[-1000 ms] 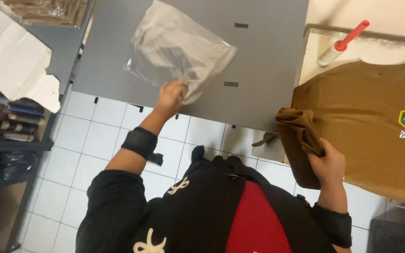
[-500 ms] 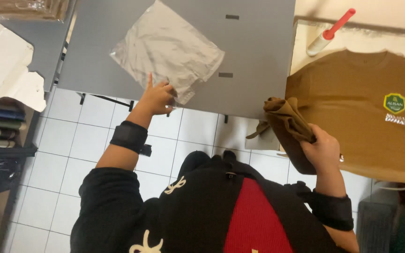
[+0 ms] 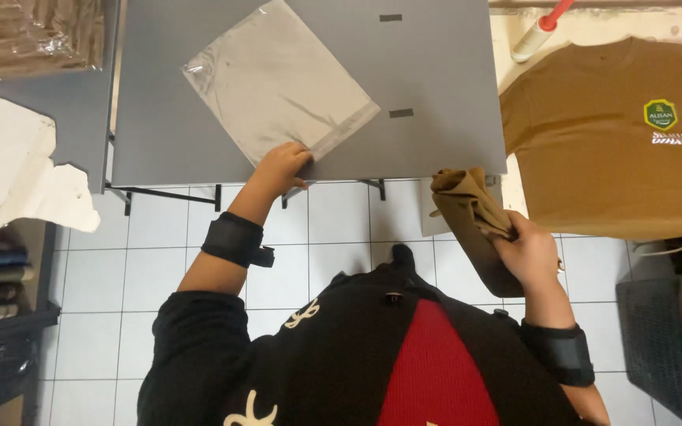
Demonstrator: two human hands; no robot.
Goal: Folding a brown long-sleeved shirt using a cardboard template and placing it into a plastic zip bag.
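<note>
Brown folded cotton garment (image 3: 474, 225) sits bunched in your right hand (image 3: 529, 254), fingers closed round it, beside the grey counter (image 3: 436, 79). Soft, light, likely to unfold; support underneath. Your left hand (image 3: 280, 167) pins the clear, slippery plastic bag (image 3: 278, 79) at its corner.
</note>
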